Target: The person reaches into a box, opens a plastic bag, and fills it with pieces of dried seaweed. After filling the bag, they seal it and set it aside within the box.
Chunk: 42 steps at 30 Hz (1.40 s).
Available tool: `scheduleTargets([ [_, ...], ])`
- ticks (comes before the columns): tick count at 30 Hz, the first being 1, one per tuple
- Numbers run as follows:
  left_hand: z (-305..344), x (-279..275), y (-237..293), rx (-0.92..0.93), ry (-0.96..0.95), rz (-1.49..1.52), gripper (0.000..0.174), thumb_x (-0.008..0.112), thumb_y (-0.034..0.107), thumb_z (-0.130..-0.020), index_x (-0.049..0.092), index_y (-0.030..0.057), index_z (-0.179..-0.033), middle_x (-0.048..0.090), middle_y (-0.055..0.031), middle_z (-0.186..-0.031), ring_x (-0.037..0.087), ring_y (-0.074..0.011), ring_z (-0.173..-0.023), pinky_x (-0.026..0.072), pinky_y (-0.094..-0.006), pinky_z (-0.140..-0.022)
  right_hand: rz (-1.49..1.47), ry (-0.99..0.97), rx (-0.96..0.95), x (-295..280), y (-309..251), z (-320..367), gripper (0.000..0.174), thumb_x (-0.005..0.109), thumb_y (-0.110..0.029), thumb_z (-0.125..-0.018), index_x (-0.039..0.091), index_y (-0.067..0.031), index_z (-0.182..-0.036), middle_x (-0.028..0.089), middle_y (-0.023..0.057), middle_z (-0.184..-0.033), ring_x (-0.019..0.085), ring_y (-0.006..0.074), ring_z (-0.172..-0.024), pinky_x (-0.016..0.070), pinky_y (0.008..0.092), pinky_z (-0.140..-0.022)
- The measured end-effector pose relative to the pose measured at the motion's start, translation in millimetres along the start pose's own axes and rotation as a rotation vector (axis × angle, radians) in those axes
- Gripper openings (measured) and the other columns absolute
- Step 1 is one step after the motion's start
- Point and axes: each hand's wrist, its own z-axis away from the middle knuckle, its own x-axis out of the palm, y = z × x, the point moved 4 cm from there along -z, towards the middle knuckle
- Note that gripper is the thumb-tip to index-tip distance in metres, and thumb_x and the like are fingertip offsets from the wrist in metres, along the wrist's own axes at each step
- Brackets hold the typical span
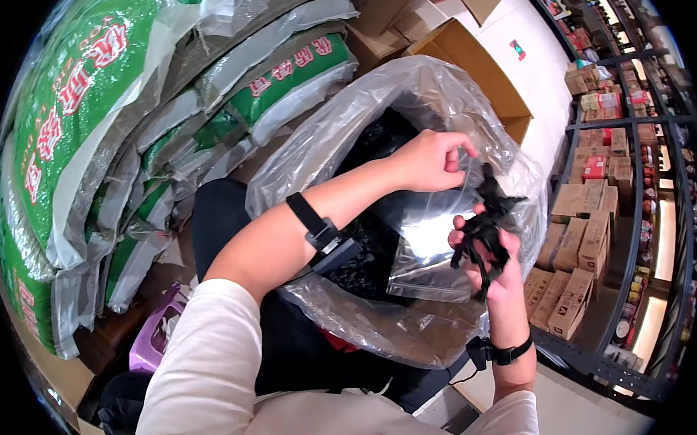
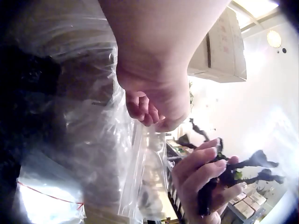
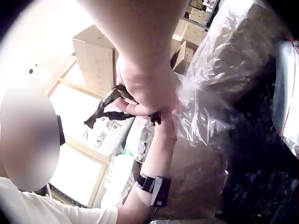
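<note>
Pinching the top edge of a small clear plastic bag point(image 1: 428, 249) with the left hand point(image 1: 431, 161), seemingly to hold its mouth open. Gripping a bunch of black plastic pieces point(image 1: 489, 223) in the curled right hand point(image 1: 500, 269), just beside that mouth, over a large clear plastic sack point(image 1: 436, 89).

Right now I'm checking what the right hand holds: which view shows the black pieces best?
The head view: the black pieces show whole, gripped in the right hand. The left wrist view shows them backlit, partly behind fingers. The right wrist view shows only ends sticking out past the hand.
</note>
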Motion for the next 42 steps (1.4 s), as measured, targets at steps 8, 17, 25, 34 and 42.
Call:
scheduleTargets([
  [8,0.4,-0.9,-1.5,-0.015,0.01,-0.051,0.031,0.068,0.011,-0.074,0.064,0.0041,-0.104,0.055,-0.0025,-0.059,0.053,-0.011,-0.053,0.0453,-0.0271,-0.055,-0.384,0.0,0.16,-11.7,3.6,-4.8,0.055,0.06,-0.034,-0.091,0.043,-0.0065,-0.136,0.052,0.0204,-0.125,0.053,0.0317,-0.111,0.0601,0.0249,-0.064],
  [17,3.8,3.3,1.4,0.052,-0.034,-0.071,0.033,0.069,0.016,-0.072,0.065,0.0043,-0.102,0.058,-0.0046,-0.062,0.058,-0.0165,-0.057,0.0484,-0.0308,-0.058,-0.371,-0.003,0.34,-9.0,-2.6,-4.3,0.079,0.042,-0.06,-0.095,0.033,0.0019,-0.143,0.038,0.0309,-0.143,0.041,0.0423,-0.133,0.0624,0.038,-0.057],
  [25,1.1,3.2,-2.2,0.114,-0.005,-0.091,0.032,0.068,0.018,-0.069,0.065,0.0047,-0.098,0.06,-0.0062,-0.061,0.061,-0.022,-0.057,0.0496,-0.0332,-0.058,-0.572,-0.155,0.392,4.0,-7.9,-5.2,0.084,0.035,-0.062,-0.095,0.016,-0.0017,-0.151,0.021,0.0349,-0.15,0.036,0.0463,-0.134,0.0596,0.0427,-0.048],
  [34,1.5,1.2,-0.6,0.073,0.038,-0.158,0.031,0.067,0.017,-0.069,0.066,0.0064,-0.098,0.059,-0.0055,-0.062,0.06,-0.022,-0.057,0.0497,-0.0338,-0.058,-0.632,-0.293,0.392,2.6,-7.6,-3.6,0.09,0.032,-0.065,-0.095,-0.003,-0.0063,-0.153,0.02,0.0317,-0.152,0.056,0.0461,-0.117,0.051,0.0318,-0.038],
  [42,2.1,-1.5,2.6,0.041,0.08,-0.127,0.03,0.067,0.014,-0.071,0.066,0.0063,-0.101,0.054,-0.0046,-0.059,0.056,-0.0175,-0.053,0.0468,-0.032,-0.054,-0.466,-0.114,0.239,2.4,-14.3,-6.2,0.092,0.048,-0.065,-0.09,0.019,-0.0022,-0.15,0.053,0.0289,-0.13,0.07,0.0334,-0.086,0.0446,0.0257,-0.033],
])
